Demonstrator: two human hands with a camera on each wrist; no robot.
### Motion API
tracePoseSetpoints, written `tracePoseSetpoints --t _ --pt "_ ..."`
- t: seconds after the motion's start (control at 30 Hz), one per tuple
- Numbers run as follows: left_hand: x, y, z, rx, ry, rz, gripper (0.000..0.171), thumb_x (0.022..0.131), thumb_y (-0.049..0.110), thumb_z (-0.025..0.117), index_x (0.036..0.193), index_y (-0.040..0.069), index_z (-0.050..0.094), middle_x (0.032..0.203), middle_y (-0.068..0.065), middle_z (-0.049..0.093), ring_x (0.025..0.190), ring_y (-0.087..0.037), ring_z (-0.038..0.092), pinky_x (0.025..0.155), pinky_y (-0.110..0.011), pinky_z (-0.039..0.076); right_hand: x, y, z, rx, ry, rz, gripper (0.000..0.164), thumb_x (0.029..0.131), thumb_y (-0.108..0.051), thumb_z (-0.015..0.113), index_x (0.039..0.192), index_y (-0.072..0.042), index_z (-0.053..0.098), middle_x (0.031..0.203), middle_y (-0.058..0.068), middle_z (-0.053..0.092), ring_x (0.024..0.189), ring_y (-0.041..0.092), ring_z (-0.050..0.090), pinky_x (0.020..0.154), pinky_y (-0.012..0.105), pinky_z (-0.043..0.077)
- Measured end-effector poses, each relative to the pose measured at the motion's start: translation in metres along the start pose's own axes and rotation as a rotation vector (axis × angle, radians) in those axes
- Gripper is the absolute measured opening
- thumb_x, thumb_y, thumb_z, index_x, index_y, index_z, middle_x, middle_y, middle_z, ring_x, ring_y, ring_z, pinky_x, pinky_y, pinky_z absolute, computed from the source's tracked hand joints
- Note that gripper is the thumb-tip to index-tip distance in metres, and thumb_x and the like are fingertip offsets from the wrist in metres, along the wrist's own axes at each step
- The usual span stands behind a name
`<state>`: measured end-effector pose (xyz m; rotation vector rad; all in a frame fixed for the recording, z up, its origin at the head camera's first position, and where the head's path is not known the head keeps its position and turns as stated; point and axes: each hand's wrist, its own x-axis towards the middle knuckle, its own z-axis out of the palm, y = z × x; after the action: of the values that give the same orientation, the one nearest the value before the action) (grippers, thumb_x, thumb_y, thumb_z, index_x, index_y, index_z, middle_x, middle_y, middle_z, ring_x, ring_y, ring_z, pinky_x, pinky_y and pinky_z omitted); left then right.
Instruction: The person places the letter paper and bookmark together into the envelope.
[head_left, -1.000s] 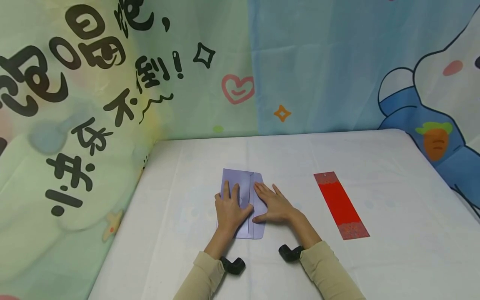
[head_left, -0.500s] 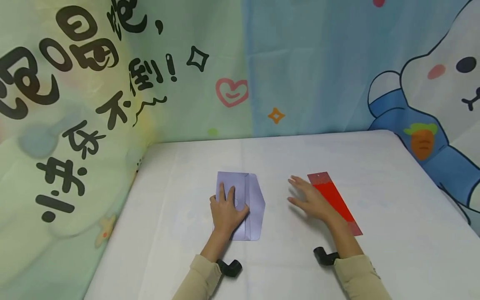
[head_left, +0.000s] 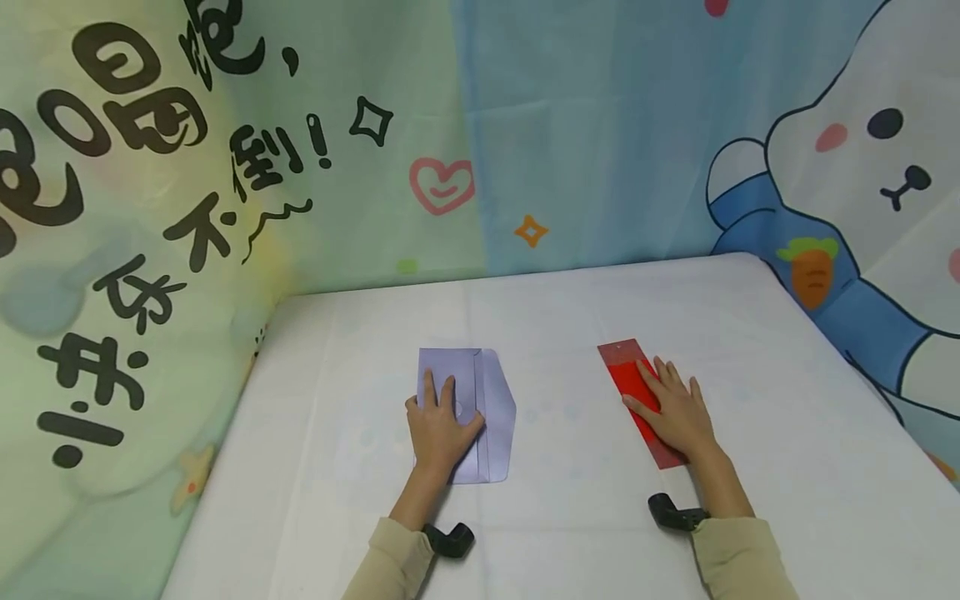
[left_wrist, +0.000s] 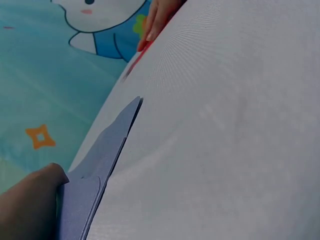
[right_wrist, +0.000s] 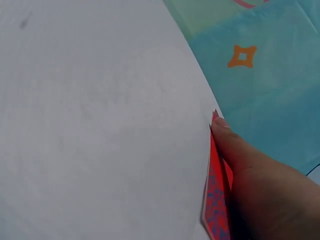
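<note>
A pale purple paper envelope (head_left: 495, 421) lies on the white table with its flap spread out to the right. My left hand (head_left: 442, 425) rests on its left half with fingers spread; in the left wrist view the thumb (left_wrist: 47, 177) lies on the envelope (left_wrist: 102, 160). To the right is a long red paper strip (head_left: 628, 375) with darker patterned ends. My right hand (head_left: 678, 412) lies over its middle, fingers extended, the thumb (right_wrist: 230, 137) along the strip's left edge in the right wrist view. The palm hides part of the strip.
The white cloth-covered table (head_left: 555, 517) reaches back to a printed curtain (head_left: 600, 133) with a cartoon bear and writing. A black wrist mount (head_left: 450, 542) sits at the left cuff, another black mount (head_left: 675, 512) at the right.
My right hand has left the envelope, moved right and come down on the red strip. The envelope's flap has opened out to the right. My left hand stays on the envelope.
</note>
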<state>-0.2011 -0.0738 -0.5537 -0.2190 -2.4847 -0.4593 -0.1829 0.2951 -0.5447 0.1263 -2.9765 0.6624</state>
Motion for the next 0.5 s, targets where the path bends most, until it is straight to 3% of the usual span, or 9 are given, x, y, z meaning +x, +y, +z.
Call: tracePoseSetpoints --t 0.3,0.5 --pt "-0.0001 -0.001 -0.0006 0.007 0.011 0.005 0.067 0.063 0.048 0.066 0.116 0.008 0.063 0.13 -0.026 0.047 0.078 -0.041 0.048 0.069 -0.047 0.041 -0.0005 0.0019 0.0054 -0.009 0.056 -0.012 0.072 0.088 -0.05 0.049 0.141 -0.005 0.035 0.145 0.026 0.025 0.135 0.04 0.015 0.104 0.057 -0.002" --pt "-0.0009 -0.0033 0.0013 0.006 0.039 0.028 0.067 0.062 0.048 0.065 0.115 0.007 0.063 0.129 -0.027 0.048 0.075 -0.04 0.048 0.069 -0.046 0.04 0.0005 -0.0022 0.0046 0.054 0.096 0.017 0.068 0.085 -0.044 0.059 0.137 -0.004 0.041 0.143 0.025 0.029 0.132 0.041 0.022 0.104 0.058 0.0"
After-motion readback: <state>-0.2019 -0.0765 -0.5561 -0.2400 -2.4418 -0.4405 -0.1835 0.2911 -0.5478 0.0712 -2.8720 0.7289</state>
